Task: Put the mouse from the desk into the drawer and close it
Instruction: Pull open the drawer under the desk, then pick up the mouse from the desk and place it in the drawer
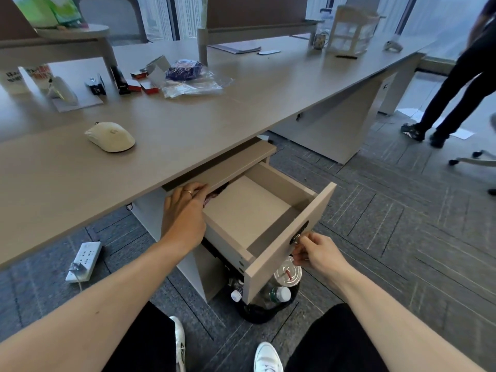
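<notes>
The long desk (241,108) fills the upper view, with the white mouse (110,136) lying on its near left part, well apart from both hands. Below its edge the drawer (268,210) stands pulled out, its visible floor bare. The left hand (185,213) rests at the drawer's rear left corner, fingers curled on the cabinet top's edge. The right hand (312,251) pinches the key (296,238) in the drawer front's lock

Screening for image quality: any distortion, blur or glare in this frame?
Head view: wide-angle bowing curves the desk edge; the mouse, open drawer and both hands, left and right, are sharp; the far-left clutter is soft; daylight washes the windows pale; shadows are soft.
</notes>
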